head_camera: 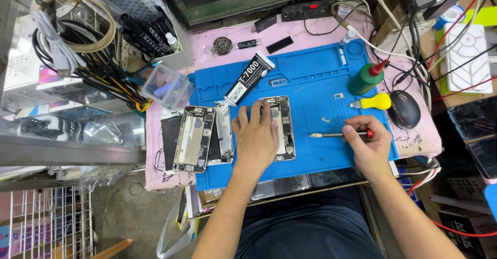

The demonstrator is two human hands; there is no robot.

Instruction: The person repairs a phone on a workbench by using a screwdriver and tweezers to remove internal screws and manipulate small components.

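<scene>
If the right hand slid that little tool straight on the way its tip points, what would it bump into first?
The right hand holds a small screwdriver whose tip points left across the blue mat. Going straight on, it would probably first meet the right edge of the opened phone that the left hand presses down.

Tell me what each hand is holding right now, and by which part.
The right hand holds a screwdriver by its red-tipped handle end. The left hand grips nothing; it presses flat on the opened phone.
</scene>
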